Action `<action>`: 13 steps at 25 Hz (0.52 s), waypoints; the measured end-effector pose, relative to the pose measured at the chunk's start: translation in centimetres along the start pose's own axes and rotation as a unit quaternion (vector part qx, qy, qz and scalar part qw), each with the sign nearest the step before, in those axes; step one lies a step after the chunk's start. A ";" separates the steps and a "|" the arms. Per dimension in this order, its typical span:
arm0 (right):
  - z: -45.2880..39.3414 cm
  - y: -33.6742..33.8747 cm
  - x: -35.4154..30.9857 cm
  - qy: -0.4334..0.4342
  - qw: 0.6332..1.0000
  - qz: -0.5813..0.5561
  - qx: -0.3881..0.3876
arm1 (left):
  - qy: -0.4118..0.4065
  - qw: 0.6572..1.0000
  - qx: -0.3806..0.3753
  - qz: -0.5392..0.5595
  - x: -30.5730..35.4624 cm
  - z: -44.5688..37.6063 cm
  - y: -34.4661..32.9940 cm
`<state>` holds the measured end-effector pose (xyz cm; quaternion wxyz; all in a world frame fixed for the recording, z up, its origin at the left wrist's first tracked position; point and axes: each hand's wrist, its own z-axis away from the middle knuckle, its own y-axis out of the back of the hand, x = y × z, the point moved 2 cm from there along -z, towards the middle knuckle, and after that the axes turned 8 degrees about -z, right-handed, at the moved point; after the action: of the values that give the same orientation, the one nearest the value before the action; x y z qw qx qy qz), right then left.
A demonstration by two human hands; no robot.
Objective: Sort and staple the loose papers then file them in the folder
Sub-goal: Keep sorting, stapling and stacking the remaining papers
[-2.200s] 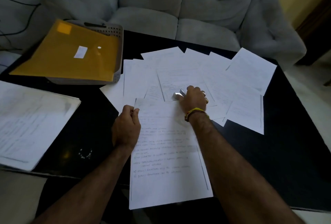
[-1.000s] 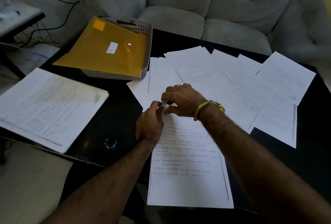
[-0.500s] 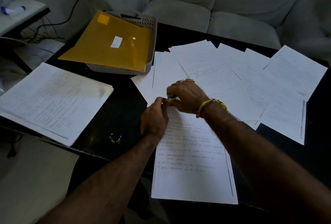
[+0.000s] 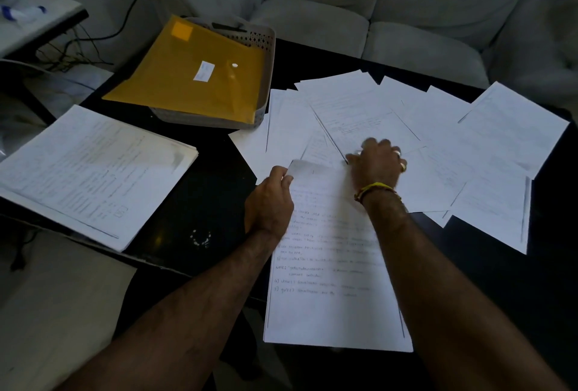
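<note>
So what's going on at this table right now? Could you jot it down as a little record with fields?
left hand: left hand pinches the top left corner of the handwritten sheet
right hand: right hand, blurred, rests on the loose papers; whether it holds anything is unclear
folder: yellow folder lies on the grey basket
sorted pile: paper stack at the left
surface: black table

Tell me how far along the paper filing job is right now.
Done: one stack lies squared up on the table's left side. In hand: the left hand pinches the top corner of the handwritten set, while the right hand rests on the loose sheets beyond it; its grip is blurred. Left: many sheets lie fanned out, and the yellow folder sits on the basket.
</note>
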<state>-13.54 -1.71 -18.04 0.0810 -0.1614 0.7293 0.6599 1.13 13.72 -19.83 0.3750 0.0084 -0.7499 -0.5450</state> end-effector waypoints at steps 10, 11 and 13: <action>7.2 -3.5 1.0 0.012 0.993 -0.050 0.109 | -0.010 0.999 0.039 0.002 0.4 0.3 0.1; 7.3 -3.8 1.1 0.017 0.994 -0.042 0.101 | -0.012 0.999 0.042 0.001 0.5 0.3 0.2; 7.4 -3.6 1.3 0.017 0.993 -0.057 0.104 | -0.019 0.999 0.043 0.001 0.7 0.4 0.2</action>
<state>-14.22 5.12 -22.67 0.1226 -0.2044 0.7846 0.5723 0.52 13.85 -19.32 0.3602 0.0135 -0.7800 -0.5116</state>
